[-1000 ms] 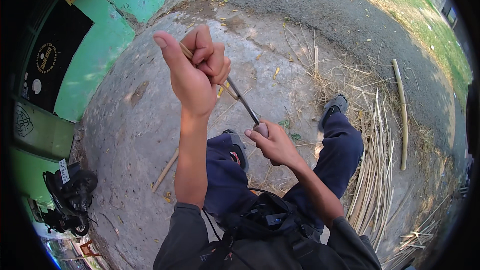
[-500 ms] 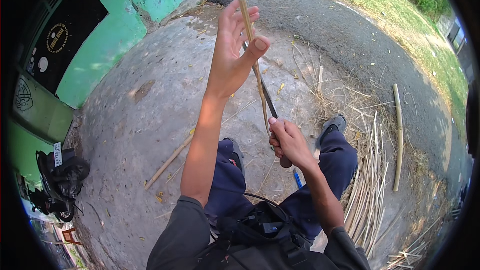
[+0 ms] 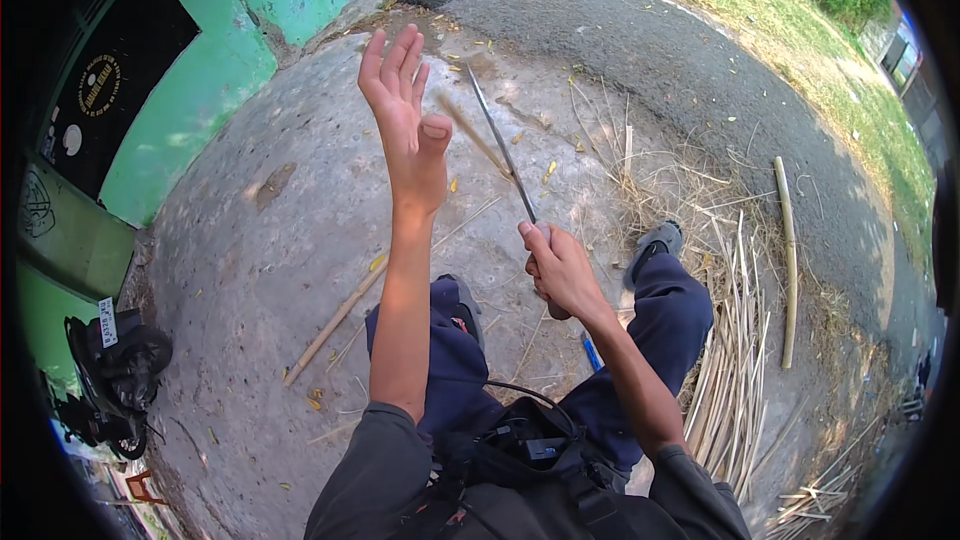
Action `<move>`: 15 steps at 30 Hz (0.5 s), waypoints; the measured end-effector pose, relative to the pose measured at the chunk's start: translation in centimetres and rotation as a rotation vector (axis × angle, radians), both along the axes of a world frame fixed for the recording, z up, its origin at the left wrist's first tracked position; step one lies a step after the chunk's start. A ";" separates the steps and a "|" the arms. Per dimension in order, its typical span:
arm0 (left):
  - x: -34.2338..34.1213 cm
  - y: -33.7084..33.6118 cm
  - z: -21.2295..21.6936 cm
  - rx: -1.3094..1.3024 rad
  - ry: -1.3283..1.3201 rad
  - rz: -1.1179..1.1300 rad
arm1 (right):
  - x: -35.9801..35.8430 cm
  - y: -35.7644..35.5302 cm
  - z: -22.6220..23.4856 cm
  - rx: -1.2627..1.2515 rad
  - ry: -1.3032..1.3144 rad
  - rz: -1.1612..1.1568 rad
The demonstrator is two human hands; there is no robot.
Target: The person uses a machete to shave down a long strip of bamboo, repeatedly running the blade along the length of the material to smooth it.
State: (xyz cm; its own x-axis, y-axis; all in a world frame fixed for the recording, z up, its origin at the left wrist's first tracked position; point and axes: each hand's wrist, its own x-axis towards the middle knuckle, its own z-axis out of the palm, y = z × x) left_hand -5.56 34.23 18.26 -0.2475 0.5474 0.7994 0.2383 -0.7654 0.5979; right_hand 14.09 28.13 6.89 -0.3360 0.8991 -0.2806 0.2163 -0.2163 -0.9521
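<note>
My right hand (image 3: 560,270) grips the knife (image 3: 500,145), blade pointing away, toward the blurred bamboo strip (image 3: 470,135) beside my spread, empty left hand (image 3: 405,115).

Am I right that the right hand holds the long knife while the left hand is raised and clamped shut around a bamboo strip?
Not quite. The head view shows the left hand raised but open, fingers spread, with a blurred bamboo strip just beside the thumb, not clamped in its grip. The rest stands: the right hand holds the long knife by its handle.
</note>
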 end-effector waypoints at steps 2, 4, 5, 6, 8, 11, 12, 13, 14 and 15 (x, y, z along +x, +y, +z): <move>0.0 -0.2 -0.4 -0.007 0.013 -0.013 | -0.3 -0.1 0.3 0.166 -0.035 0.020; 0.8 -0.2 0.3 0.003 0.013 -0.108 | -0.4 0.2 -1.4 0.127 -0.025 0.014; 1.2 -0.4 0.3 0.003 0.014 -0.122 | -0.3 0.6 -2.6 0.096 -0.014 0.008; 1.5 -0.8 0.5 -0.040 0.020 -0.195 | -0.4 1.2 -3.5 0.104 -0.008 -0.004; 2.2 -1.1 0.4 -0.083 0.032 -0.284 | -0.2 1.4 -6.0 -0.114 -0.022 0.024; 2.8 -1.8 0.3 -0.130 0.297 -0.369 | -0.9 1.3 -9.3 -0.132 0.002 0.031; 2.7 -1.8 0.1 -0.245 0.462 -0.555 | -1.2 1.4 -9.1 -0.151 0.027 0.039; 2.6 -1.9 0.0 -0.363 0.628 -0.737 | -1.3 1.3 -8.8 -0.102 0.023 0.044; 2.7 -2.3 -0.2 -0.358 0.637 -0.733 | -1.4 1.5 -8.5 -0.093 0.030 0.044; 3.4 -2.9 -0.3 -0.451 0.704 -0.749 | -1.2 1.5 -7.9 -0.055 0.023 0.046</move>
